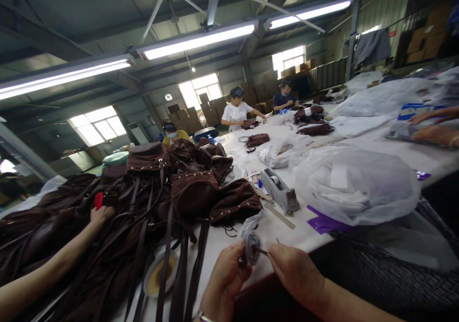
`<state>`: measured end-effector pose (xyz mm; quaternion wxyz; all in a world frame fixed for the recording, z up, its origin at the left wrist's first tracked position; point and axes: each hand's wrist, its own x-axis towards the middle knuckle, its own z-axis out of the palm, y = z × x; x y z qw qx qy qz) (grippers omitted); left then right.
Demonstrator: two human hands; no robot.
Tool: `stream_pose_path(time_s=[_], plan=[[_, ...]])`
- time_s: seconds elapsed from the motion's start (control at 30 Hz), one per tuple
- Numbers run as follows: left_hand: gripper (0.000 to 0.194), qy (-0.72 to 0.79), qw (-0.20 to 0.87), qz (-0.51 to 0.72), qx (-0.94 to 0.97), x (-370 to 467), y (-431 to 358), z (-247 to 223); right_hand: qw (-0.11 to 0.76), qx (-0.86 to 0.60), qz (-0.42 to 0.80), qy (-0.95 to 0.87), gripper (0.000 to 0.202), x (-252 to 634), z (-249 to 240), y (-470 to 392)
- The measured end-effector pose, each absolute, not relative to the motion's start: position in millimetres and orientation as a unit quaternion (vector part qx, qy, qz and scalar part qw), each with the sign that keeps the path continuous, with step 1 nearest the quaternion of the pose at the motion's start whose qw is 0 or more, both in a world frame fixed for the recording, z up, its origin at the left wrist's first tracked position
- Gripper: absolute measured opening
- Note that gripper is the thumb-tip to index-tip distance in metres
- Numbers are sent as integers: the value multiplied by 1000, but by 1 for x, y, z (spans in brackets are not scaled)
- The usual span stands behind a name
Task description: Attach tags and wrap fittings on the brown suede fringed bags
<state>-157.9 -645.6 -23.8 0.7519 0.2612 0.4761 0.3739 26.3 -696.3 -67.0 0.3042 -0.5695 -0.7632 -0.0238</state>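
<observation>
Near the table's front edge, my left hand (225,272) is closed around a clear plastic bundle (253,248), rolled or wrapped into a ring shape. A loose end of the plastic sticks up from it. My right hand (299,272) pinches a thin dark strip (263,252) that runs to the middle of the bundle. What lies inside the plastic is too blurred to tell. Just beyond my hands are dark brown drawstring bags (234,201) with long straps, heaped to the left. A round dish (152,279) with a tan inside lies partly under the straps.
A grey tape dispenser (279,190) stands ahead. To its right sits a big clear plastic bag (358,183) of white pieces, beside purple plastic (322,221). A co-worker's hand (102,214) holds a red object at left; another person's hands (435,126) work at right.
</observation>
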Motion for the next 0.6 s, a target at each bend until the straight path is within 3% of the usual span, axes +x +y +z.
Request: stream_pose_path(time_s=[0.17,0.33,0.43,0.5,0.6], plan=[[40,512,702,373,324,-151,-650,-26,347,-582,134,-723,24,19,-62,-688],[33,575,554,375,471,-145,-656,-33,437,-480,516,-559,15,10,-61,-687],[21,554,457,414,559,-142,-662,-32,467,-371,697,-398,33,4,-63,-694],[14,525,432,426,597,-141,-666,-31,485,-288,758,-326,42,2,-64,-699],[13,512,414,413,629,-139,-672,-29,500,-222,803,-236,38,-3,-68,-701]])
